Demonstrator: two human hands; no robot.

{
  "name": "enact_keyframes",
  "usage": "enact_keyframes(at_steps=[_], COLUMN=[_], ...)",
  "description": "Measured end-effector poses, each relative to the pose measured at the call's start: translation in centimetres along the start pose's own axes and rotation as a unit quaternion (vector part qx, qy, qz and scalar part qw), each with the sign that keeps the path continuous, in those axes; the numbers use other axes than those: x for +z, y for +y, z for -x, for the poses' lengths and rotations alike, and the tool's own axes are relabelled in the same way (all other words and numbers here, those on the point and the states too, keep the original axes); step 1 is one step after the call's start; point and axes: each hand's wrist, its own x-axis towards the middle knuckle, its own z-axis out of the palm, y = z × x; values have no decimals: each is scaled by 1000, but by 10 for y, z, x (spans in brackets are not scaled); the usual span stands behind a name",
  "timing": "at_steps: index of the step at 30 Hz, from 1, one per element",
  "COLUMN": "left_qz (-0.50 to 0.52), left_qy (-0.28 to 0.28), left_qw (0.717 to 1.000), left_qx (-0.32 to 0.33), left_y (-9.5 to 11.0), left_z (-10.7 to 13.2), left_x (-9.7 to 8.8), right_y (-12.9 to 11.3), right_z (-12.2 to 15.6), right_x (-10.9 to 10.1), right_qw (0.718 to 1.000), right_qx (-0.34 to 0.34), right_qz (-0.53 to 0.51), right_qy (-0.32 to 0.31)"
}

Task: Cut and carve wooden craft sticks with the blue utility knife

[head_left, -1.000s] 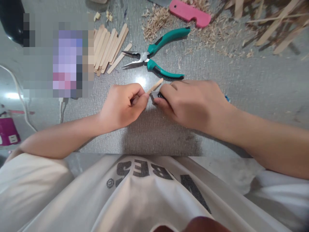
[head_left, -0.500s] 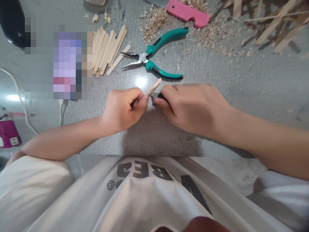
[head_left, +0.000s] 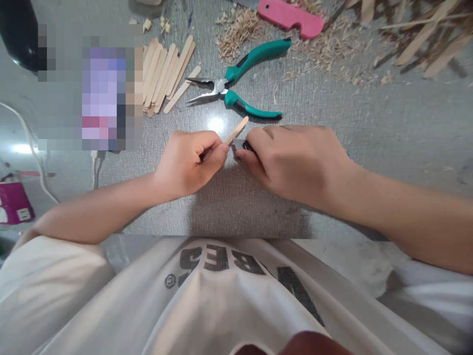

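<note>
My left hand (head_left: 190, 160) is closed around a thin wooden stick (head_left: 238, 129) whose rounded end pokes out up and to the right. My right hand (head_left: 295, 160) is closed on a small knife (head_left: 239, 144); only its grey blade tip and a bit of black handle show, pressed against the stick beside my left thumb. Both hands rest low over the grey table (head_left: 369, 133), touching each other at the fingertips.
Green-handled pliers (head_left: 240, 84) lie open just beyond my hands. A pile of wooden sticks (head_left: 166, 74) sits at the back left, a pink tool (head_left: 290, 18) and wood shavings (head_left: 236, 34) at the back. More sticks (head_left: 424, 34) lie at the back right. A white cable (head_left: 33, 153) runs at the left.
</note>
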Motion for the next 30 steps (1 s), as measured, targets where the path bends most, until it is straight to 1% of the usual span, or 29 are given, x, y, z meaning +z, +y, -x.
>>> enact_keyframes(at_steps=[2, 5, 8, 13, 17, 21, 26, 30], left_qz=[3, 13, 33, 86, 118, 115, 84, 53], left_qy=[-1, -1, 2, 4, 6, 10, 46, 59], left_qw=[1000, 1000, 999, 994, 990, 990, 994, 995], left_qx=[-4, -14, -28, -60, -76, -79, -49, -55], left_y=[0, 0, 2, 7, 8, 7, 5, 4], left_z=[-1, -2, -3, -5, -5, -3, 0, 1], left_x=[0, 0, -1, -2, -3, -2, 3, 4], right_y=[-1, -1, 1, 4, 7, 8, 9, 11], right_z=[1, 0, -3, -7, -6, -6, -8, -11], right_x=[-2, -2, 2, 11, 15, 13, 11, 14], right_qw=[1000, 1000, 999, 998, 996, 997, 997, 996], right_qx=[-4, -16, -17, -14, -24, -23, -23, -30], right_qz=[7, 15, 19, -7, -17, -18, -30, -35], right_qy=[-3, 16, 34, 53, 78, 78, 66, 75])
